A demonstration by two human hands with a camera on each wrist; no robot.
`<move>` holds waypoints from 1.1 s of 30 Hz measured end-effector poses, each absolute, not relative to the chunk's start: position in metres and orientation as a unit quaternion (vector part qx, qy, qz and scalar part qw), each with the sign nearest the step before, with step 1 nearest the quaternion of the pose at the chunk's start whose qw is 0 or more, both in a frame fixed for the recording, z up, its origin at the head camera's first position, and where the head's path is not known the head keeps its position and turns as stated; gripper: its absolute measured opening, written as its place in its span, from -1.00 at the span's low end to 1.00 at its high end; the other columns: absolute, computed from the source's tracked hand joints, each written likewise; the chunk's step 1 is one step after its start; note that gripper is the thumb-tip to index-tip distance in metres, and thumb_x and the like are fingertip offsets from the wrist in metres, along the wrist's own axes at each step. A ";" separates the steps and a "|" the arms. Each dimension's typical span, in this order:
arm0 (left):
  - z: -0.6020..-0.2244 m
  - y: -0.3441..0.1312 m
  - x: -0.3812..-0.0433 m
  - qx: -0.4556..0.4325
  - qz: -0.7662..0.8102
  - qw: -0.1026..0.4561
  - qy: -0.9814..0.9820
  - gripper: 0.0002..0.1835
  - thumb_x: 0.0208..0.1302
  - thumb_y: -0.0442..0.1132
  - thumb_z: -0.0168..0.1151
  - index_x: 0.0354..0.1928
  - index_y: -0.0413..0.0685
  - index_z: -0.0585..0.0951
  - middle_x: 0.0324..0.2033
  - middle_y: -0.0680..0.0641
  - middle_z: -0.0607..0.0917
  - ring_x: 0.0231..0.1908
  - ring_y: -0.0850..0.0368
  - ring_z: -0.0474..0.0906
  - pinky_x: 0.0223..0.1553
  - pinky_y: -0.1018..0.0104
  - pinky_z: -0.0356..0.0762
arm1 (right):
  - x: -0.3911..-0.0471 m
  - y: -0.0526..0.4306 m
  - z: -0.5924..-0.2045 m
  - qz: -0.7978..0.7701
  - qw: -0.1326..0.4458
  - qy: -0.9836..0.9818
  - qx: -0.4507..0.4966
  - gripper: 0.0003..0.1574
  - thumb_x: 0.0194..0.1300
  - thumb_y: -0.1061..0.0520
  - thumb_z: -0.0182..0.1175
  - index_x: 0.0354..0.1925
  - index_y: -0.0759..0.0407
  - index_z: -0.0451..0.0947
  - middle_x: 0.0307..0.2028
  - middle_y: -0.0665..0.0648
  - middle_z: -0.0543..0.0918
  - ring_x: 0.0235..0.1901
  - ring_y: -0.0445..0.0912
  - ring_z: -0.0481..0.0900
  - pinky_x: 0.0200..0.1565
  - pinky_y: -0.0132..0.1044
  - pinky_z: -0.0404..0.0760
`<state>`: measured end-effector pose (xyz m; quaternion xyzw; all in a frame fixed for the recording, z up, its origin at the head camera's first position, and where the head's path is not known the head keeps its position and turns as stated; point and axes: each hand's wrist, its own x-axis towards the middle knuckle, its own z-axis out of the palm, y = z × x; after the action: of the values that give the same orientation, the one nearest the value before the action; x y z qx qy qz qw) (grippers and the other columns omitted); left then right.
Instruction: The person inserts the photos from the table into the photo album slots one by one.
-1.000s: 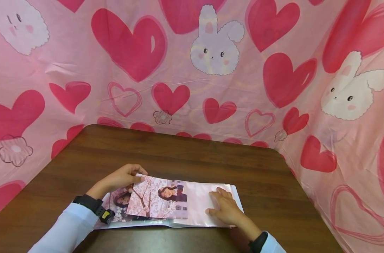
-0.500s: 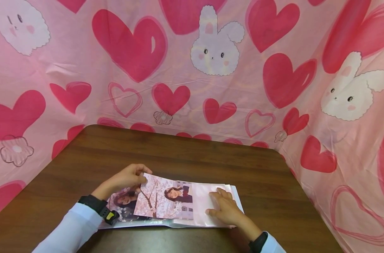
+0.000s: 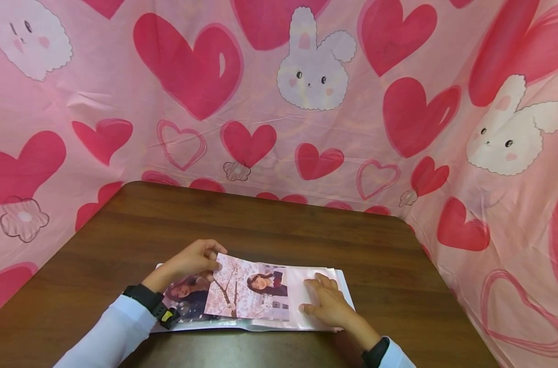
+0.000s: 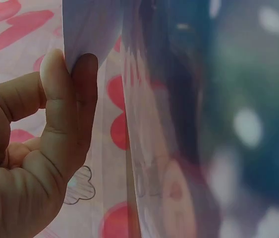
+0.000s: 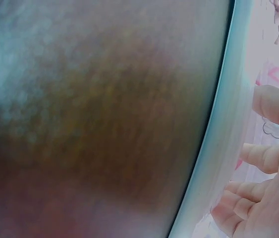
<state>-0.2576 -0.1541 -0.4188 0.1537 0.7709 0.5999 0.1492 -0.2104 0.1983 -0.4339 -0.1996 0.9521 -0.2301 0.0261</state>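
Observation:
An open photo album (image 3: 345, 294) lies flat near the table's front edge. My left hand (image 3: 191, 263) pinches the upper left corner of a cherry-blossom photo print (image 3: 237, 294) between thumb and fingers. In the left wrist view this hand (image 4: 52, 119) holds the photo's pale edge (image 4: 90, 25). The photo's right end overlaps the pale pink right page (image 3: 297, 291), its left end lying over another portrait picture (image 3: 187, 296) on the left page. My right hand (image 3: 327, 301) rests on the right page with its fingers spread; the right wrist view shows its fingers (image 5: 260, 157) beside the album's edge.
The dark brown wooden table (image 3: 260, 225) extends behind and beside the album. A pink cloth (image 3: 270, 102) printed with hearts and rabbits hangs around its back and sides. Both wrists wear black straps (image 3: 145, 301).
My left hand has moved right along the album, carrying the photo further over the right page. More of the left page's picture shows. The right hand has stayed in place.

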 end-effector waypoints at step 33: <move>-0.428 -0.111 -0.260 0.082 0.539 0.083 0.834 -0.69 -0.17 -0.47 0.45 -0.34 -0.32 0.54 -0.67 -0.06 0.56 -0.72 0.14 0.51 -0.67 0.30 0.50 | -0.210 0.200 -0.436 -0.217 0.016 0.955 -0.202 -0.30 -0.01 -0.07 0.37 0.05 0.25 0.46 0.14 0.42 0.32 0.07 0.32 0.25 -0.11 0.32 0.31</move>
<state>-0.2598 -0.1113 -0.4282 0.0825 0.8341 0.5390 0.0832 -0.2105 0.1997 -0.4359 -0.2019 0.9549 -0.2173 0.0157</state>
